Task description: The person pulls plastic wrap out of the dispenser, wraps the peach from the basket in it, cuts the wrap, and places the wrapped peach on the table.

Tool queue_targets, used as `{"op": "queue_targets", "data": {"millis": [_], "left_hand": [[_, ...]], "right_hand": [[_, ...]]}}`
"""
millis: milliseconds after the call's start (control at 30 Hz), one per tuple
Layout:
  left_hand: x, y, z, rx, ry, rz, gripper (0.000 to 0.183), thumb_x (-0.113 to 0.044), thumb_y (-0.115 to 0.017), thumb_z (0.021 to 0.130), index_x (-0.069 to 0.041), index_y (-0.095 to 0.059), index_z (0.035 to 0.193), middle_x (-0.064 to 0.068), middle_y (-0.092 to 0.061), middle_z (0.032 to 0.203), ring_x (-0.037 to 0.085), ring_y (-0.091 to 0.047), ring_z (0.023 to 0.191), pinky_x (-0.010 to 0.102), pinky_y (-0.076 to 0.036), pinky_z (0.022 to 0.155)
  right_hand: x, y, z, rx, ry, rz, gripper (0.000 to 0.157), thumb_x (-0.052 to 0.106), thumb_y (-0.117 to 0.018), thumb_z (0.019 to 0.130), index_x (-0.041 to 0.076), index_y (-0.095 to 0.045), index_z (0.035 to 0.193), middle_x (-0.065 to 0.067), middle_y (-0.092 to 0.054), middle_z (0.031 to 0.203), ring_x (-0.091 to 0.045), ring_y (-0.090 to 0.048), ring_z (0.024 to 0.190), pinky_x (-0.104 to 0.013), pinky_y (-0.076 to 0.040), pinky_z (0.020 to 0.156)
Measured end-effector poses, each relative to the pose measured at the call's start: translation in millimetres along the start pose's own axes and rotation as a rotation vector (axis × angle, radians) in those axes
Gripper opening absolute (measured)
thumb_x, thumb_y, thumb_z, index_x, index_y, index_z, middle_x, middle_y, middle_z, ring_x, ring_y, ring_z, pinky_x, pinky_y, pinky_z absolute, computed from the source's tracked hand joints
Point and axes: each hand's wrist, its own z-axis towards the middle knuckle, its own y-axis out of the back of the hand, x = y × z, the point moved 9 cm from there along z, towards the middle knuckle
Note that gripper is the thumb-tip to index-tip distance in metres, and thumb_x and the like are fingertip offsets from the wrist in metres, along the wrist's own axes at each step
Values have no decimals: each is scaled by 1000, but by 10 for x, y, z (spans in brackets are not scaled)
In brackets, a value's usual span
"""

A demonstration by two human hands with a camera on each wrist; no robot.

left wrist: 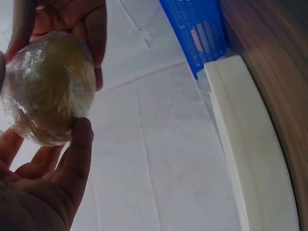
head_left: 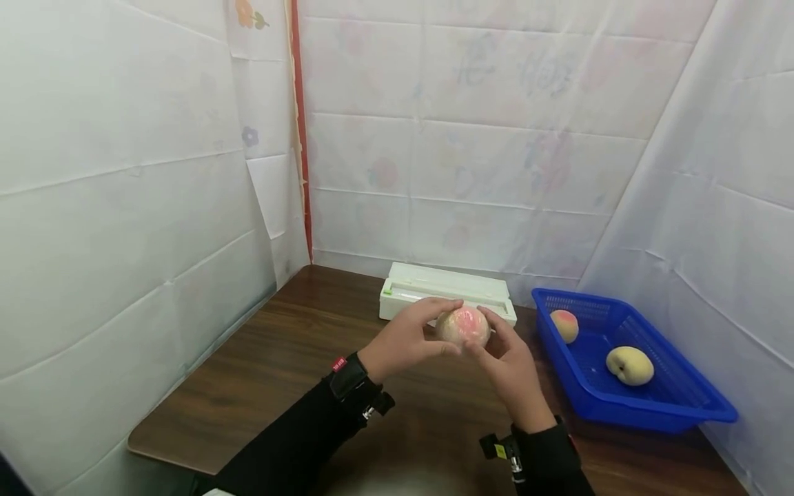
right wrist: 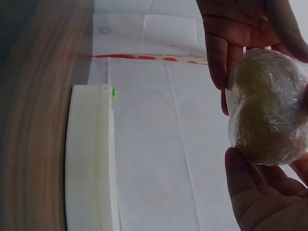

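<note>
Between both hands, raised above the table, is a pink and cream peach wrapped in clear cling film. My left hand grips its left side, thumb below and fingers over the top. From the right, my right hand holds it with thumb and fingertips. Both wrist views show the crinkled film tight around the peach, with fingertips of both hands on it. Just behind the hands stands a white cling film box, its lid raised and a green piece at its left end.
On the right sits a blue plastic basket holding a pinkish peach and a pale yellow peach. The brown wooden table has white sheeting hung behind it and at both sides.
</note>
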Motion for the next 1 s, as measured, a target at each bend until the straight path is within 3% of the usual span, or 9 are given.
{"op": "queue_targets", "data": {"millis": [200,400,600,800,1000], "left_hand": [[-22,-27,-11,0,46,40,67,-32,-85,92,-15,-60,151,1,-67,145,11,-67,121,23,-59,93],[52,-77,-31,21,101,73,63,-30,-85,93,-18,-61,150,-4,-70,137,6,-67,103,23,-59,83],[115,-114,-11,42,100,85,64,-32,-83,94,-18,-59,151,-1,-67,145,9,-69,114,27,-61,90],[153,-150,-10,75,105,126,65,-32,-84,94,-18,-57,151,0,-66,145,10,-68,119,33,-62,93],[201,-180,16,120,113,152,74,-30,-90,88,-15,-56,151,-1,-66,141,6,-66,114,21,-59,88]], "right_hand": [[-16,-6,-47,-10,35,-17,56,19,-72,103,21,-52,156,-8,-61,150,-4,-69,118,-25,-61,88],[-83,-44,-56,32,10,-20,53,21,-71,104,23,-53,154,-6,-62,146,-15,-70,118,-30,-62,86],[-183,-46,-4,70,-71,-35,55,29,-70,105,25,-50,156,-7,-55,156,-32,-62,136,-39,-59,98],[-231,-62,-8,83,-107,-43,57,32,-72,103,24,-50,155,-9,-55,156,-36,-59,140,-50,-58,102],[-287,-76,-14,109,-146,-28,60,35,-71,104,22,-47,158,-10,-55,157,-34,-56,142,-53,-55,107]]}}
